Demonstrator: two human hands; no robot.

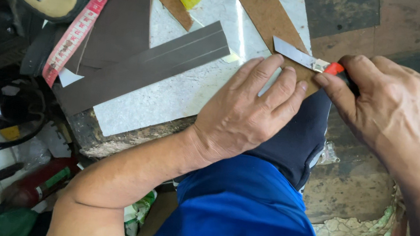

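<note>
The left hand lies spread flat on the brown strip, while the right hand pinches the utility knife.

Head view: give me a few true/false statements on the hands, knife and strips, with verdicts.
1. The right hand grips a utility knife with a red body. True.
2. The left hand lies flat, pressing a brown strip onto the pale slab. True.
3. The knife blade points toward the person's right. False: it points left, across the strip.
4. The measuring tape is blue. False: it is pink-red.
5. The grey strip lies under the left hand. False: it lies apart, to the left.
</note>
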